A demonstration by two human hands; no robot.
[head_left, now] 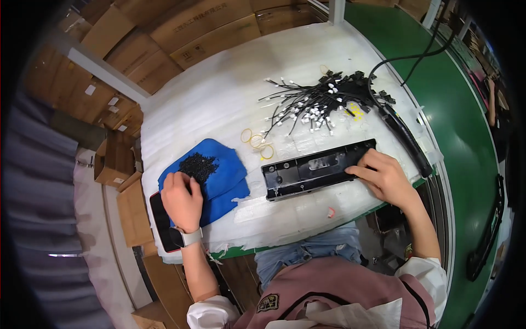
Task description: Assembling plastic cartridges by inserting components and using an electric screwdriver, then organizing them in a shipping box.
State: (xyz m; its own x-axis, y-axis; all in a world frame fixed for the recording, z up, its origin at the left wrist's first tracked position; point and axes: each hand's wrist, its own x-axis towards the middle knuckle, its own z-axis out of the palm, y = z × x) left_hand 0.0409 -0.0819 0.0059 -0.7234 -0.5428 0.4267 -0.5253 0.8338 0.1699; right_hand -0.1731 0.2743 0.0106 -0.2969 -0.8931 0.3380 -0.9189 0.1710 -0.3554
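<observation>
My left hand [182, 200] reaches down to a pile of tiny black parts [198, 166], which look like small screws, on a folded blue cloth [227, 170]. Its fingers are bent together at the pile's near edge; whatever they pinch is too small to make out. A long black plastic housing [290, 176] lies hollow side up on the white-covered table [219, 93]. Around its right end my right hand [386, 178] is closed, thumb on the near rim. Inside the housing, round posts and a pale oblong area show.
Beyond the housing lies a bundle of black cables [312, 104] with white connectors. A black corded electric screwdriver [405, 141] rests at the right edge. Yellow rubber bands [256, 141] lie mid-table. Under my left wrist is a dark phone [160, 219]. Cardboard boxes [203, 33] stand behind.
</observation>
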